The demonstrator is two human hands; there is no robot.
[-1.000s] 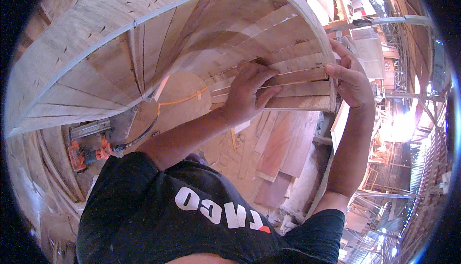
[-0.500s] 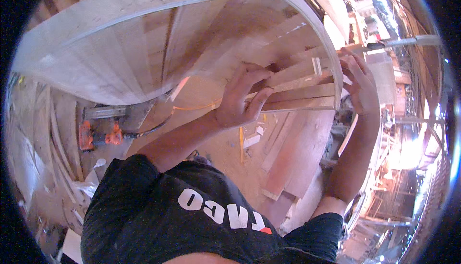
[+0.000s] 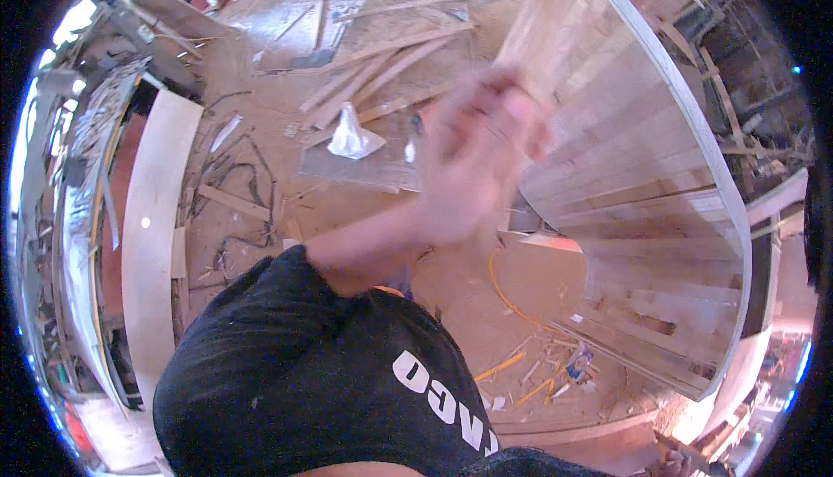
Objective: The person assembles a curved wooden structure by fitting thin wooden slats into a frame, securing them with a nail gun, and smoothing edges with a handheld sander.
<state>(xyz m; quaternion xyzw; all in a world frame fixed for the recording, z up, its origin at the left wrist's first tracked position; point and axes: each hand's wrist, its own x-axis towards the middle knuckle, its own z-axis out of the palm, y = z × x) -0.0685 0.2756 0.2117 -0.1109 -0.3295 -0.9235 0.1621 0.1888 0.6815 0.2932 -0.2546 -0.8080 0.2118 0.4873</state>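
Note:
My left hand [image 3: 486, 152] is raised in front of the near-left side of a large curved wooden shell [image 3: 633, 121] built of planks, with a pale rim. Motion smears the fingers, so their pose, and whether they hold anything, does not show. Whether the hand touches the shell or only passes before it is unclear too. Inside the shell's lower end, crosswise slats and a small dark gap show. I cannot make out my right hand in the picture.
Loose wood strips [image 3: 382, 78] and a crumpled white plastic bag [image 3: 351, 136] lie on the floor ahead. A long pale board [image 3: 160, 225] stands at the left. An orange hose [image 3: 503, 290] runs near wood scraps [image 3: 551, 373] below the shell.
The view has swung left, shifting the shell to the right side. My left hand has come away from the slats at the shell's end. My right hand, earlier at the rim, is out of sight.

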